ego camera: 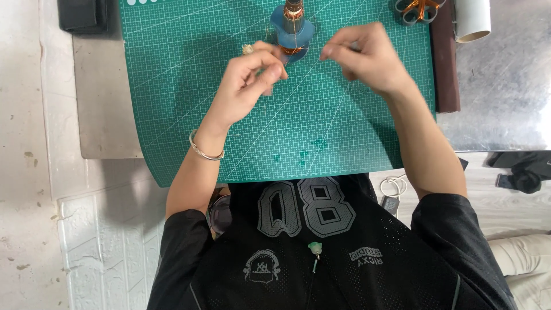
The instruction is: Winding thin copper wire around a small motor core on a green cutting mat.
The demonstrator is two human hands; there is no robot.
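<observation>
Nearest the camera, a black mesh jersey [321, 252] is seen from above, marked with large pale numerals and two small pale emblems below them; a small green pendant [314, 248] hangs at its centre. Beyond it, a green cutting mat [172, 115] ruled with a white grid and diagonal lines is laid across a grey work surface [505, 74].

Both forearms are extended over the mat. The left hand [249, 80], banded at the wrist by a thin metal bracelet [204, 150], is closed in a pinch, thumb against fingertips. The right hand [367, 57] is likewise pinched shut. The hands are held apart, one on either side of a blue spool [293, 30] wound with copper-coloured wire, which stands on the mat near its far edge, midway between the hands. A fine wire [321, 49] appears to run from the spool towards the right fingertips; whether it is truly gripped by either hand cannot be told.

At the mat's far right corner lies a pair of scissors [416, 8] with a coil of copper wire on it, beside a dark brown strip [445, 63] and a white tube [473, 20]. A black object [83, 14] is placed at the far left.
</observation>
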